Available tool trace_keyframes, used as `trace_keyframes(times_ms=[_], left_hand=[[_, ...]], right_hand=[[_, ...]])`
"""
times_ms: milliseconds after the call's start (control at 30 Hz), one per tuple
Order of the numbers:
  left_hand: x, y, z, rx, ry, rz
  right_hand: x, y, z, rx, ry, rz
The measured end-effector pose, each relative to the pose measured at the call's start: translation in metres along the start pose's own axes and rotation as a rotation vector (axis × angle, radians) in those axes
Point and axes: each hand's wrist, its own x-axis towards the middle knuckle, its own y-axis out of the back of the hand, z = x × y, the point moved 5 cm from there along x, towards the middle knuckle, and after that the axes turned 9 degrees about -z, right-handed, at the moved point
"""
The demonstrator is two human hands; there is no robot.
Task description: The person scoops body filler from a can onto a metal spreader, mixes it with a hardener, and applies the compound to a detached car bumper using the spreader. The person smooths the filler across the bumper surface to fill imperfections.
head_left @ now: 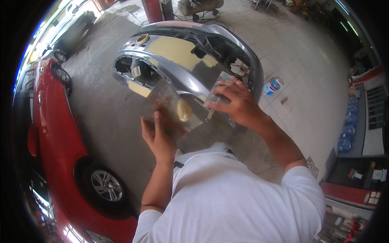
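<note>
My left hand (157, 135) grips a flat mixing plate (156, 98) by its near edge, thumb on top. A mound of pale yellow body filler (184, 110) sits on the plate, beside reddish-brown smears. In my right hand (239, 101) is a flat spreader (222, 83), held with the fingers spread over its face, just right of the plate. Whether the spreader touches the plate, I cannot tell. Beyond both hands stands a grey car bumper (178, 67), with dried yellow filler patches (172, 50) on its surface and a roll of tape (142, 39) on its upper left.
A red car (60, 133) stands close on the left, a dark car (73, 30) behind it. A blue and white can (272, 86) is on the tiled floor right of the bumper. A compressor (200, 7) stands at the back; blue water bottles (349, 125) line the right wall.
</note>
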Motion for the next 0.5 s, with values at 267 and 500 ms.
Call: trace_keyframes(times_ms=[267, 500], left_hand=[[0.104, -0.017, -0.004, 0.202, -0.215, -0.302], [0.246, -0.003, -0.032, 0.138, -0.128, -0.211]], right_hand=[[0.03, -0.021, -0.042, -0.046, -0.246, -0.042], [-0.034, -0.101, 0.079, 2.104, -1.103, 0.894]])
